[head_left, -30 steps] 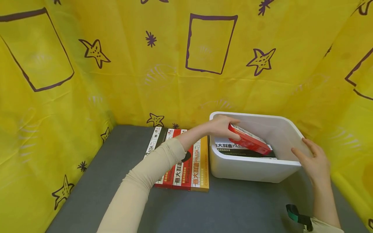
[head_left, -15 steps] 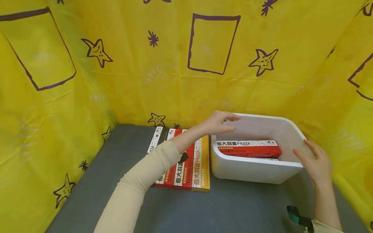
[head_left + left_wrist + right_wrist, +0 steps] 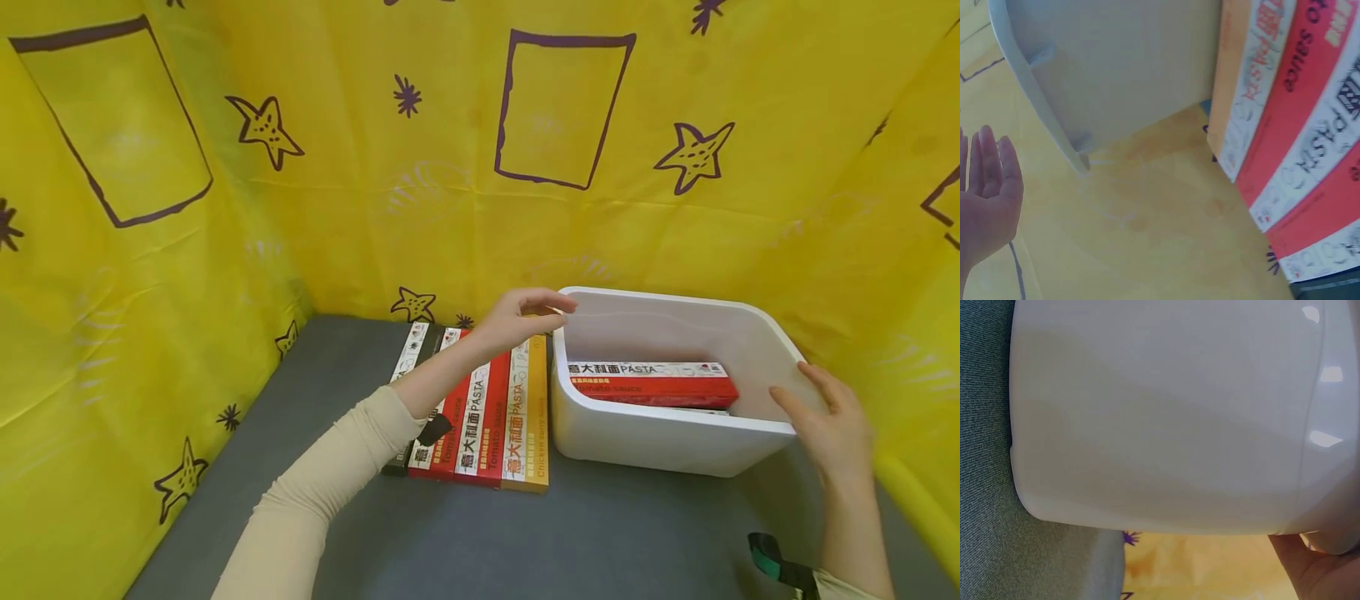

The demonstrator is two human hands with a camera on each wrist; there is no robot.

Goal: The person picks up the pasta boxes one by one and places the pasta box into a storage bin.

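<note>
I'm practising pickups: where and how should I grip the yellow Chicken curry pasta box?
Probably the yellow box is best held by its near short end, from the person's side, tipping that end up first. It lies flat, a red box along its left and the white bin close on its right, while that end is unobstructed.

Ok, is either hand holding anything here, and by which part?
The right hand grips the white bin by the rim at its right end; the left hand holds nothing.
</note>
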